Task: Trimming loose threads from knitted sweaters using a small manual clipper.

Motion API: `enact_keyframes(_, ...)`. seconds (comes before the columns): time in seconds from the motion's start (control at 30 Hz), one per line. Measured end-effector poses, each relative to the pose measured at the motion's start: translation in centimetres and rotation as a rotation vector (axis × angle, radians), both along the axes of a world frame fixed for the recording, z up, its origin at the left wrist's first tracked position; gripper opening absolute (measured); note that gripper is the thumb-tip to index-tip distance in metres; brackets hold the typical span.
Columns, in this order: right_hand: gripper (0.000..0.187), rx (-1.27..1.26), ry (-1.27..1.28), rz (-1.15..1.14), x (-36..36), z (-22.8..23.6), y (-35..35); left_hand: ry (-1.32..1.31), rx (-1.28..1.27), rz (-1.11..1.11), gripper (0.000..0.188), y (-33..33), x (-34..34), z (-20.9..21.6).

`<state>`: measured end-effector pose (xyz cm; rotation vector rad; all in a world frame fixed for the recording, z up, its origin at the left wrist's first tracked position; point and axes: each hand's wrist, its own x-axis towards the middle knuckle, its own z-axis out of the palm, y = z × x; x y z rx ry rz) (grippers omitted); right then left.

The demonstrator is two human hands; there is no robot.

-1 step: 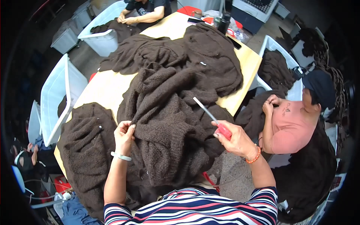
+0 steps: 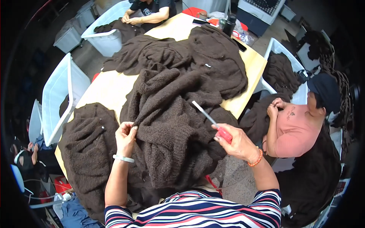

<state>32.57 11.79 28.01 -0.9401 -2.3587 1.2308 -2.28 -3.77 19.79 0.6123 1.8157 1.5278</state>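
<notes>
A dark brown knitted garment (image 2: 167,140) lies bunched in front of me, its folds running over the table's near edge. My left hand (image 2: 126,133) pinches a fold of that knit at its left side. Above the garment's right part, my right hand (image 2: 236,142) grips a tool by its red handle (image 2: 224,134). The tool's thin metal shaft (image 2: 205,114) points up and left, apart from the knit as far as I can see. Whether the shaft ends in a hook is too small to tell.
More brown knitwear lies on the wooden table (image 2: 110,85), in a left pile (image 2: 89,148) and a far pile (image 2: 216,57). White plastic bins (image 2: 57,100) stand around it. A co-worker in pink (image 2: 294,125) sits at right; another person (image 2: 154,15) works at the far side.
The tool and my right hand have shifted slightly left. The surroundings sit a little further right in the picture. My left hand keeps its pinch on the knit.
</notes>
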Motion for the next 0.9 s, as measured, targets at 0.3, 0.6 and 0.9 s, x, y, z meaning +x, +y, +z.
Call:
enact_keyframes(0.3, 0.032, -0.018, -0.116, 0.407, -3.8, -1.6, -4.7, 0.961, -0.434, 0.023, 0.014, -3.6, -7.1, 0.9)
enact_keyframes(0.6, 0.035, 0.005, -0.251, 0.409, -3.1, -1.6, -4.5, 1.003, -0.102, -0.615, 0.059, 5.5, 6.0, 4.8)
enact_keyframes(0.9, 0.024, -0.012, -0.457, 0.396, -1.9, 1.1, -4.9, 0.119, -0.088, -0.425, 0.013, 3.7, 3.0, -3.8)
